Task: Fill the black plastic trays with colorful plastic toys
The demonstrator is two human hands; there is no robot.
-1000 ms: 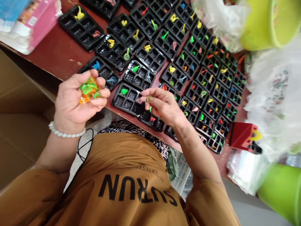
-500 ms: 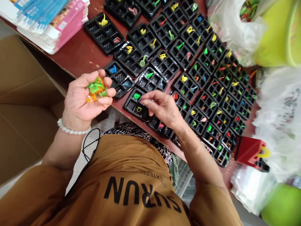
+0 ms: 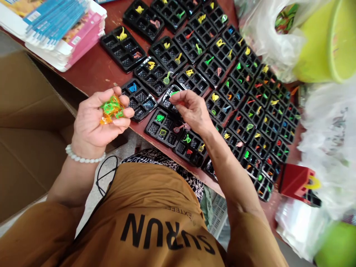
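Note:
My left hand (image 3: 96,120) is cupped palm up, fingers curled round a small heap of green and orange plastic pieces (image 3: 112,109). My right hand (image 3: 194,113) hovers over a black compartment tray (image 3: 164,102), thumb and fingertips pinched together. A bit of reddish colour shows at those fingertips, too small to name. Just below it, the nearest tray (image 3: 151,128) contains a spiky green piece (image 3: 160,118), a yellow-green ring-like piece (image 3: 163,132) and a pink spoon-shaped piece (image 3: 178,128). Beside that tray, another one holds a green figure (image 3: 187,138) and a yellow spoon-shaped piece (image 3: 201,148).
Rows of similar black trays cover the red-brown table (image 3: 83,74). Printed cards (image 3: 63,33) are stacked at the far left, above a cardboard box (image 3: 33,122). A lime-green bucket (image 3: 314,48), plastic bags (image 3: 330,129) and a red box (image 3: 296,180) stand along the right.
My right hand has moved from the nearest tray up to the one behind it, uncovering the pink piece and the green figure. My left hand still cups its heap.

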